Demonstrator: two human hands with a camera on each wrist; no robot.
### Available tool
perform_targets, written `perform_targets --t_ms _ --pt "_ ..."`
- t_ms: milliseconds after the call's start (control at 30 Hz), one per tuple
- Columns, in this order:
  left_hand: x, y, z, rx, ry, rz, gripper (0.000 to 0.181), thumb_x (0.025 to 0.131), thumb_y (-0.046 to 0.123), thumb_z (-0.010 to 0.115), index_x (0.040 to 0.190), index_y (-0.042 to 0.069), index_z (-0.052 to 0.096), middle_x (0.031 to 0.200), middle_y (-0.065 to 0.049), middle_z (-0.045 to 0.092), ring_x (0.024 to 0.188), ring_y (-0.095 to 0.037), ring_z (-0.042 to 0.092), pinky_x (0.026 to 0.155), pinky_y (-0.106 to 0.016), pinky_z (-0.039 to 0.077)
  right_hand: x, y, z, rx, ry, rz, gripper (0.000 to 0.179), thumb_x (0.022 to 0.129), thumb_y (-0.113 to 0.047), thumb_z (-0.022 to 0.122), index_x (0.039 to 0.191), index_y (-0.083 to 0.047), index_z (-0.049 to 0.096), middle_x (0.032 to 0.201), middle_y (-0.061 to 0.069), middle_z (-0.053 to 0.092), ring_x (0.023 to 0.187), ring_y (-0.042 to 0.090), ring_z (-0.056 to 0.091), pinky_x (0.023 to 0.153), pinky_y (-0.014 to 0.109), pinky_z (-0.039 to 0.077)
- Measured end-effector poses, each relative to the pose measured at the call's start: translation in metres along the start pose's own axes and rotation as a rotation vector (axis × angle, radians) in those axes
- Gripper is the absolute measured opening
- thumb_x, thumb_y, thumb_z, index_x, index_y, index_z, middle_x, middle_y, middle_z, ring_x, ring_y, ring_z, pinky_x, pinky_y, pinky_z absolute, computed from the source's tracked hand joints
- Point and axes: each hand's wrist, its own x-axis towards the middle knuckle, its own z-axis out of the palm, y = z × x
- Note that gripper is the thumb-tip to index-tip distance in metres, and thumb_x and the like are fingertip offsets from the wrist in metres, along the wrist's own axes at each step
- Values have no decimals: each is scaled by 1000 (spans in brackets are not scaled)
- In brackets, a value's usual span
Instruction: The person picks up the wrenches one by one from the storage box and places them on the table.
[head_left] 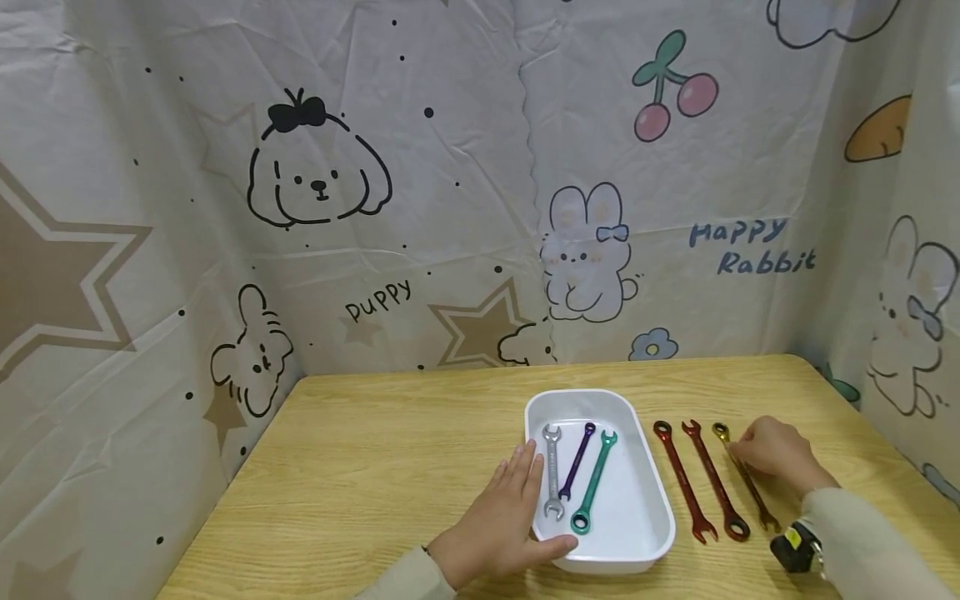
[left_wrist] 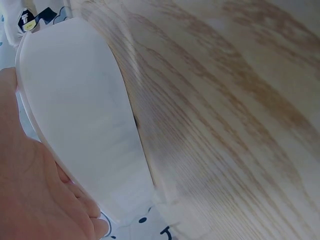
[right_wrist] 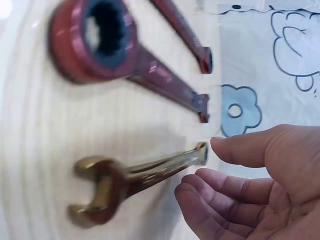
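My left hand (head_left: 498,521) rests with extended fingers along the left rim of a white tray (head_left: 656,500), thumb at its front corner. Inside the tray lie a silver wrench (head_left: 553,475), a purple wrench (head_left: 577,462) and a green wrench (head_left: 594,483). At the right, my right hand (head_left: 776,454) is beside the upper part of a gold wrench (head_left: 750,487) lying on the table. In the right wrist view its thumb and fingers (right_wrist: 240,150) stand apart near the gold wrench's far end. Two red wrenches (head_left: 682,479) (head_left: 716,479) lie between tray and gold wrench.
The wooden table (head_left: 360,483) carries everything. A patterned cloth (head_left: 450,167) hangs behind it and at both sides. A small black and yellow object (head_left: 795,547) is at the right wrist.
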Motion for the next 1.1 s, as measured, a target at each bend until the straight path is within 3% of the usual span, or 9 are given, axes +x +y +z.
perform_targets --t_ms 167,367,533,767,933,1100 --pt "1 0 0 -10 -11 -7 109 83 82 30 152 -2 13 159 -22 6 146 -33 10 116 -45 18 1 -21 -11 55 -11 -12 31 92 -23 59 78 5 62 57 1 48 55 15 47 50 28 39" --pt "0 0 0 -6 -11 -7 110 83 82 28 152 -2 15 159 -21 6 146 -33 12 116 -44 19 5 -58 -17 214 -53 -23 40 95 -24 58 106 15 58 79 13 61 66 17 59 61 32 55" --pt "0 0 1 -5 -7 -5 109 83 81 30 152 -2 14 159 -21 6 146 -33 11 116 -44 19 8 -91 -14 318 -96 -71 40 96 -22 58 110 15 57 83 14 62 67 16 61 63 31 57" --pt "2 1 0 -21 -18 -13 108 84 80 34 152 -2 13 159 -20 6 146 -33 11 116 -45 19 17 -141 -3 300 -123 -74 33 94 -23 61 108 7 61 84 13 62 67 17 60 64 29 57" --pt "2 1 0 -28 -42 -27 107 84 79 34 152 -1 13 160 -18 3 147 -31 8 116 -45 18 25 -167 20 309 -194 -59 26 93 -20 62 102 5 65 83 12 63 65 17 60 61 27 56" --pt "1 -1 0 -33 -43 -14 107 84 80 31 152 -2 13 160 -19 4 147 -31 8 116 -46 19 31 -179 49 336 -257 -15 25 92 -19 63 99 5 67 79 10 64 63 16 60 60 26 55"
